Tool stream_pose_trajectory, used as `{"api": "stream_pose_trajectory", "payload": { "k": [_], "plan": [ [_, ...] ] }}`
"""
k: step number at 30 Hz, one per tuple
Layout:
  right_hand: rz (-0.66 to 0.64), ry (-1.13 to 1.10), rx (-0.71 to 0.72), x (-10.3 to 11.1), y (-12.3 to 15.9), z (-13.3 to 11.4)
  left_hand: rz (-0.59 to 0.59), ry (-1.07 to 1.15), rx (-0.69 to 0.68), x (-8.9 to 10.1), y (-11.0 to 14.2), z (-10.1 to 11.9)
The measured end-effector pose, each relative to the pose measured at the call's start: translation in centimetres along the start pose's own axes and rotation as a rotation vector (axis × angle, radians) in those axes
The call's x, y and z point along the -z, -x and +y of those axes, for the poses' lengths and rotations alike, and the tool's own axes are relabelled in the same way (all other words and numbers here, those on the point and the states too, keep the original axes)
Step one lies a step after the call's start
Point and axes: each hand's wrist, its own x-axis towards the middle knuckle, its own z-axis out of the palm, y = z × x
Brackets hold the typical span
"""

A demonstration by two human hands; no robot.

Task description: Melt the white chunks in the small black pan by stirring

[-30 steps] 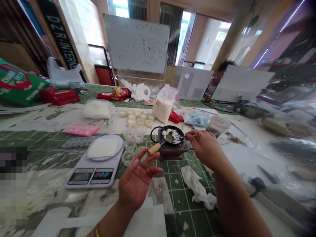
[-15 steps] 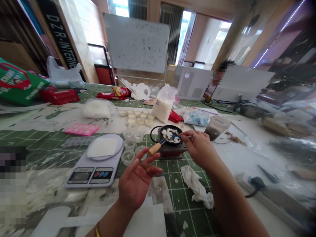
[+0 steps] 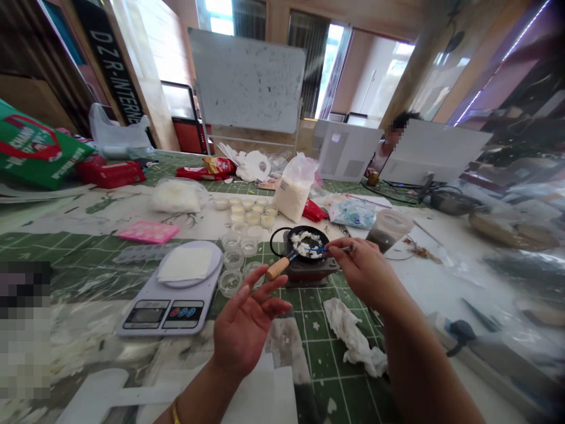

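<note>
A small black pan [image 3: 306, 242] with a wooden handle [image 3: 277, 269] sits on a little burner [image 3: 311, 270] and holds white lumps. My right hand [image 3: 362, 272] pinches a thin blue-tipped stick [image 3: 329, 249] whose tip rests among the lumps. My left hand [image 3: 245, 323] hovers just below the wooden handle, palm up, fingers spread and holding nothing.
A digital scale [image 3: 174, 291] with a white sheet on it stands to the left. Several small clear cups [image 3: 238, 259] sit by the pan. A crumpled tissue [image 3: 353, 335] lies near my right arm. A bag of white granules [image 3: 291, 188] and a seated person [image 3: 388, 147] are behind.
My right hand shifted slightly left and back with the stick, stirring the lumps in the pan. My left hand stayed nearly still.
</note>
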Motion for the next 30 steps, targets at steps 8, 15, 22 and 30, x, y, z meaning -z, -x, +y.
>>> {"api": "stream_pose_trajectory", "payload": {
  "k": [8, 15, 22, 30],
  "plan": [
    [0.008, -0.008, -0.021, 0.0, -0.1, -0.1, -0.003, 0.002, -0.004, 0.0, 0.1, -0.1],
    [0.016, 0.073, -0.054, 0.0, -0.2, 0.1, -0.009, 0.017, -0.01, 0.0, 0.1, -0.1],
    [-0.074, 0.131, -0.058, 1.4, -1.6, -1.0, -0.009, 0.031, -0.002, -0.1, 0.1, 0.0],
    [-0.057, 0.11, -0.08, 1.2, -2.0, -1.2, 0.0, 0.044, 0.008, -0.3, 0.2, 0.2]
  ]
}}
